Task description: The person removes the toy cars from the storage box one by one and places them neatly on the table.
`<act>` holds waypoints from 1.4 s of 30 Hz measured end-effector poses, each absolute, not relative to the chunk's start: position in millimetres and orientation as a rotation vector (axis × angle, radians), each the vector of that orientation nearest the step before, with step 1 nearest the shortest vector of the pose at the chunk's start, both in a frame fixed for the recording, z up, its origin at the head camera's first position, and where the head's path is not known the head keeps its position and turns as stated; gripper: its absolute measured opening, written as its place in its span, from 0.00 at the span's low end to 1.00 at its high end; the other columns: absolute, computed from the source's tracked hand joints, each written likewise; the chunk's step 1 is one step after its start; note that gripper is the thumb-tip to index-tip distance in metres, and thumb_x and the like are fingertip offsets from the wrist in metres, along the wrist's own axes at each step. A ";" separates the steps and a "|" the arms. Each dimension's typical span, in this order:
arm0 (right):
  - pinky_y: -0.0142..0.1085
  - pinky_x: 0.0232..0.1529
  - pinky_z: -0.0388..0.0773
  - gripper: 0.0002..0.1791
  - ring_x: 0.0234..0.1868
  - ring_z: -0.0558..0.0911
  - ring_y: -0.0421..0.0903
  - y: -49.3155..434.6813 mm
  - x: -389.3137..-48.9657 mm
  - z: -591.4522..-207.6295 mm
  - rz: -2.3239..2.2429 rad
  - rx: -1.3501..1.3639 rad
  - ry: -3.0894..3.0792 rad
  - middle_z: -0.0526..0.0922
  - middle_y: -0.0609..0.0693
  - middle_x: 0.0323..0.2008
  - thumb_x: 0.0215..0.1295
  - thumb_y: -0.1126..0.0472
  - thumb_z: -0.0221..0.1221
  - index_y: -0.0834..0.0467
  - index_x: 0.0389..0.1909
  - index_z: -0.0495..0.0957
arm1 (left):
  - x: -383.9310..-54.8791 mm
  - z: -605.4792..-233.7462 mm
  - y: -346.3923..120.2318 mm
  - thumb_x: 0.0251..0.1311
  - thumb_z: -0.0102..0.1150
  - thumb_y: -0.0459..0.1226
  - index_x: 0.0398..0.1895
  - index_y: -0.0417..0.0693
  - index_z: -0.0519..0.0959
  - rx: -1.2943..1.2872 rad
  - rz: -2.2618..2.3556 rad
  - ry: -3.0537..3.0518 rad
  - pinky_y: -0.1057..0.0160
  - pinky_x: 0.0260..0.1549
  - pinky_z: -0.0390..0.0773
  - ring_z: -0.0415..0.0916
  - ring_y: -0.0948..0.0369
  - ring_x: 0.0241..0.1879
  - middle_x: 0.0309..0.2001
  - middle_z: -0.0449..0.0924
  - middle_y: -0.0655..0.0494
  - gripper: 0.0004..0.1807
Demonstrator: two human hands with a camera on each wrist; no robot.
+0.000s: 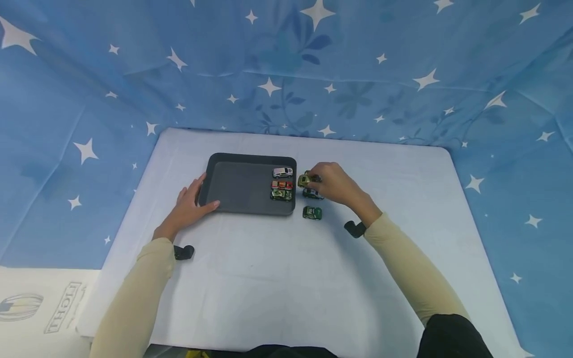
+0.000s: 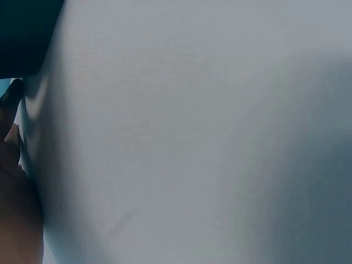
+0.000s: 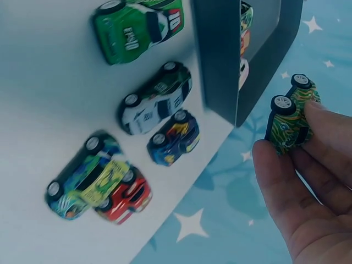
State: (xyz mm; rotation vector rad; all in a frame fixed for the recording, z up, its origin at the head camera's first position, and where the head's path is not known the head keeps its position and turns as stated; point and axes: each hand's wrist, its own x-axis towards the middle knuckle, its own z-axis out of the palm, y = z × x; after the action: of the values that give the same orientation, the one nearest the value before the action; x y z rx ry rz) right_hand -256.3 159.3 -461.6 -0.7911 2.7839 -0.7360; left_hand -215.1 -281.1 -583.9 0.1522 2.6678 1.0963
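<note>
My right hand point(image 1: 334, 184) pinches a small toy car point(image 3: 290, 122) with green and orange stripes between thumb and fingers, just off the right side of a dark grey tray point(image 1: 237, 194). Spread around the tray's near left corner, my left hand point(image 1: 187, 209) touches its edge with thumb and fingers extended. Inside the tray, along its right side, stand a white toy car point(image 1: 282, 172), an orange-red one point(image 1: 281, 185) and a green camouflage one point(image 1: 281, 195). The left wrist view shows mostly white tabletop, with part of the left hand point(image 2: 19, 209) at its edge.
Right of the tray lie a green toy car point(image 3: 135, 33), a white and dark green one point(image 3: 154, 104), a blue one point(image 3: 175, 137), a blue-green and yellow one point(image 3: 88, 176) and a red one point(image 3: 129, 201). A blue starry cloth point(image 1: 286, 64) hangs behind the white table point(image 1: 268, 283).
</note>
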 end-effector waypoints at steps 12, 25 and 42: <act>0.50 0.51 0.87 0.12 0.50 0.88 0.58 187.5 -244.1 -472.7 -0.775 -0.790 2.802 0.89 0.63 0.49 0.69 0.69 0.71 0.71 0.50 0.87 | -213.1 -582.3 -280.9 0.70 0.66 0.61 0.90 0.62 0.36 0.153 1.104 2.664 0.33 0.79 0.30 0.26 0.37 0.84 0.87 0.38 0.40 0.59; 0.51 0.49 0.86 0.11 0.47 0.88 0.57 206.2 -228.9 -488.5 -0.767 -0.706 2.792 0.90 0.61 0.45 0.67 0.71 0.71 0.70 0.49 0.88 | -213.4 -581.6 -282.5 0.69 0.66 0.62 0.90 0.64 0.36 0.113 1.098 2.662 0.26 0.76 0.33 0.23 0.36 0.84 0.87 0.37 0.40 0.60; 0.53 0.54 0.87 0.13 0.51 0.88 0.60 241.1 -207.2 -509.9 -0.744 -0.555 2.767 0.89 0.63 0.49 0.67 0.71 0.71 0.69 0.51 0.87 | -213.1 -581.8 -279.6 0.69 0.66 0.61 0.90 0.62 0.36 0.128 1.102 2.664 0.31 0.78 0.31 0.24 0.36 0.84 0.87 0.37 0.39 0.60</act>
State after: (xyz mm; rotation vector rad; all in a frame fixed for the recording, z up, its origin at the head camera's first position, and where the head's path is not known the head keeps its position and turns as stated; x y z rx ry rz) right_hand -207.2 241.1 -509.9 -0.5547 2.7669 -0.7438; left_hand -213.1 -279.6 -581.8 0.1283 2.6636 1.1020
